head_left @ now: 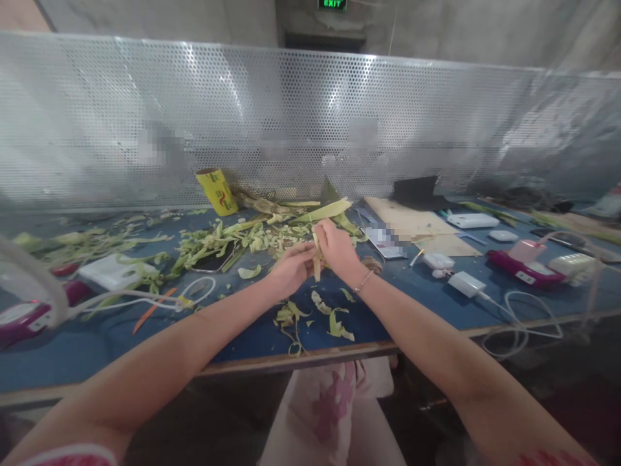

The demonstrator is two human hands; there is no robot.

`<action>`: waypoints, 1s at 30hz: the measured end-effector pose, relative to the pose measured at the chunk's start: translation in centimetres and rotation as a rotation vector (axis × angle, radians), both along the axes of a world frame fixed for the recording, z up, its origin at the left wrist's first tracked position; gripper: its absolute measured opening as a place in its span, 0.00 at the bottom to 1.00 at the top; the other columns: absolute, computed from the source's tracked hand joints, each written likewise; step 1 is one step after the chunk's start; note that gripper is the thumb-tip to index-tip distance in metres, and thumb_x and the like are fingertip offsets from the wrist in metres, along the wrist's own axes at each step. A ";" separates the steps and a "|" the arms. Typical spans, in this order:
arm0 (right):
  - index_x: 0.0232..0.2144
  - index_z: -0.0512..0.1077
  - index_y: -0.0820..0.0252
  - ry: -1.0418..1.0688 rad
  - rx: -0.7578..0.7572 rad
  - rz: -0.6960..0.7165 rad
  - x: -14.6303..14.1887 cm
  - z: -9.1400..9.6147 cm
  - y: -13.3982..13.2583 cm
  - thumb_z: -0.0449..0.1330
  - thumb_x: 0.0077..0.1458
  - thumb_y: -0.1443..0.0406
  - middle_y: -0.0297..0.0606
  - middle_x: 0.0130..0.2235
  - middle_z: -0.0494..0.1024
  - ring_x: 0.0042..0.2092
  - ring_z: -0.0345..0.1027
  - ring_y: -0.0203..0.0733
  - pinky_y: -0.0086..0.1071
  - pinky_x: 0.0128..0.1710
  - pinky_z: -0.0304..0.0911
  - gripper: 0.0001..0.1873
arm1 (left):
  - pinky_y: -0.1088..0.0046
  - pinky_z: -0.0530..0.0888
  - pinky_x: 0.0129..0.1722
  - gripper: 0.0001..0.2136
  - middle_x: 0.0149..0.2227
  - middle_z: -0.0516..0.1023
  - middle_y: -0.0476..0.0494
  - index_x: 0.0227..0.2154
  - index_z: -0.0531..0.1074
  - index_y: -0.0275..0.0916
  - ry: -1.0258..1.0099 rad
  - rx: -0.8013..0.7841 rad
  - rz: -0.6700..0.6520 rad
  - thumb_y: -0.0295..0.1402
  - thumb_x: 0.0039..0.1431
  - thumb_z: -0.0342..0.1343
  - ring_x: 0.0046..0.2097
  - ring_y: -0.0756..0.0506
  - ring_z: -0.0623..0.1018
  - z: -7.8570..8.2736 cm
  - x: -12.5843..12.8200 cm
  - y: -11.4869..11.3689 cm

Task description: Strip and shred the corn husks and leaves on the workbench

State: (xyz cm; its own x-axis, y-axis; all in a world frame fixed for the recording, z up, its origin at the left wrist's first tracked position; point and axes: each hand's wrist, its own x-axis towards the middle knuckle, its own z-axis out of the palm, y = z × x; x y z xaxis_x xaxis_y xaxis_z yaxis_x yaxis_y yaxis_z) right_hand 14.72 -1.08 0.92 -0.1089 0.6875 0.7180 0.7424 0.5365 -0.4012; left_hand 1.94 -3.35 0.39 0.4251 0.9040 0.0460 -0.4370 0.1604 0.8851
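Above the middle of the blue table, my left hand (297, 266) and my right hand (336, 244) are close together, fingers closed on a pale yellow-green strip of plant stalk (317, 265). The strip stands nearly upright between them; its exact kind cannot be made out. Beyond the hands lies a heap of green plant pieces and peelings (262, 236). A broad pale green leaf (326, 211) points to the upper right behind my fingers. Closer to me, curled peelings (339, 327) and a thin, tangled shred (290, 317) lie on the table (233, 343).
A yellow tube (218, 192) leans near the perforated metal screen (310, 110). At right are cardboard sheets (412, 217), a white charger (466, 284) with its looping cable and a purple power strip (524, 268). A dark phone (213, 257) and white box (115, 270) lie left.
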 end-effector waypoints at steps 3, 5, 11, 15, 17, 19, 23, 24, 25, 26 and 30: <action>0.35 0.65 0.60 -0.068 0.006 -0.047 -0.2 0.0 -0.1 0.42 0.61 0.60 0.35 0.22 0.69 0.23 0.63 0.38 0.28 0.23 0.48 0.14 | 0.76 0.71 0.27 0.08 0.23 0.72 0.49 0.29 0.71 0.34 0.021 -0.009 -0.033 0.29 0.43 0.62 0.25 0.52 0.73 0.1 -0.1 0.1; 0.35 0.65 0.61 -0.096 0.012 -0.070 -0.2 0.1 -0.2 0.42 0.61 0.59 0.36 0.21 0.69 0.23 0.62 0.39 0.28 0.23 0.47 0.15 | 0.77 0.70 0.24 0.09 0.22 0.72 0.49 0.30 0.71 0.34 0.035 0.019 -0.053 0.28 0.44 0.61 0.24 0.52 0.72 0.3 -0.1 0.0; 0.36 0.65 0.61 -0.093 0.037 -0.096 0.0 0.6 -0.4 0.41 0.61 0.59 0.37 0.21 0.69 0.22 0.62 0.39 0.28 0.23 0.47 0.16 | 0.80 0.69 0.22 0.07 0.21 0.70 0.51 0.27 0.69 0.34 0.019 0.013 -0.048 0.27 0.43 0.61 0.23 0.54 0.71 0.6 -0.1 0.0; 0.35 0.64 0.61 -0.080 0.029 -0.080 0.3 0.8 -0.2 0.40 0.61 0.60 0.37 0.22 0.70 0.23 0.63 0.39 0.28 0.24 0.47 0.16 | 0.80 0.71 0.25 0.06 0.22 0.70 0.51 0.26 0.69 0.34 -0.002 -0.033 -0.043 0.25 0.44 0.61 0.24 0.54 0.72 0.7 -0.1 -0.1; 0.35 0.64 0.61 -0.086 0.019 -0.075 0.4 0.8 -0.1 0.40 0.61 0.60 0.37 0.22 0.70 0.24 0.63 0.39 0.28 0.24 0.47 0.15 | 0.80 0.71 0.25 0.06 0.22 0.70 0.50 0.27 0.70 0.34 -0.005 -0.048 -0.046 0.25 0.44 0.61 0.23 0.54 0.72 0.8 0.0 -0.2; 0.35 0.64 0.60 -0.092 0.018 -0.077 0.5 0.7 0.0 0.41 0.61 0.60 0.37 0.22 0.70 0.23 0.62 0.39 0.28 0.24 0.46 0.15 | 0.80 0.71 0.25 0.06 0.22 0.70 0.50 0.27 0.70 0.34 -0.007 -0.058 -0.043 0.24 0.44 0.60 0.24 0.54 0.73 0.8 0.0 -0.1; 0.36 0.63 0.60 -0.109 0.020 -0.084 0.8 0.8 0.2 0.40 0.62 0.59 0.36 0.23 0.69 0.23 0.61 0.37 0.28 0.24 0.46 0.15 | 0.79 0.72 0.25 0.06 0.20 0.69 0.50 0.28 0.70 0.33 0.007 -0.050 -0.045 0.24 0.45 0.60 0.24 0.53 0.73 0.9 0.0 0.0; 0.36 0.62 0.60 -0.114 0.020 -0.080 0.8 0.8 0.2 0.40 0.62 0.59 0.37 0.24 0.69 0.24 0.61 0.37 0.28 0.25 0.46 0.15 | 0.79 0.72 0.25 0.05 0.20 0.69 0.50 0.27 0.70 0.33 0.008 -0.043 -0.045 0.24 0.45 0.60 0.24 0.53 0.73 0.9 0.1 0.0; 0.36 0.62 0.61 -0.115 0.020 -0.073 0.9 0.9 0.2 0.40 0.62 0.60 0.37 0.24 0.69 0.25 0.61 0.38 0.28 0.25 0.46 0.15 | 0.79 0.72 0.25 0.05 0.20 0.69 0.50 0.27 0.70 0.33 0.006 -0.037 -0.047 0.24 0.45 0.59 0.24 0.52 0.73 0.8 0.1 0.0; 0.36 0.62 0.61 -0.111 0.017 -0.064 0.9 0.9 0.2 0.39 0.62 0.60 0.37 0.24 0.69 0.25 0.62 0.38 0.28 0.25 0.46 0.15 | 0.79 0.72 0.24 0.05 0.20 0.69 0.50 0.27 0.70 0.33 0.004 -0.032 -0.047 0.24 0.45 0.59 0.23 0.52 0.73 0.8 0.1 0.0; 0.34 0.63 0.60 -0.038 -0.029 -0.026 0.9 0.6 0.2 0.41 0.61 0.60 0.37 0.25 0.68 0.26 0.62 0.39 0.29 0.26 0.47 0.14 | 0.79 0.72 0.25 0.04 0.22 0.71 0.48 0.27 0.70 0.33 -0.005 -0.051 -0.029 0.23 0.46 0.57 0.24 0.52 0.73 0.9 -0.1 -0.3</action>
State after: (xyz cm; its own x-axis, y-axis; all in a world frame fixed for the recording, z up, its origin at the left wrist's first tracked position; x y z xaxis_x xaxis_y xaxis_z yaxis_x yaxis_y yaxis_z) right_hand 15.59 -0.89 1.47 -0.1176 0.7108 0.6935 0.7707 0.5058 -0.3877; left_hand 1.81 -3.63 1.25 0.4514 0.8923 0.0029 -0.4362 0.2178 0.8731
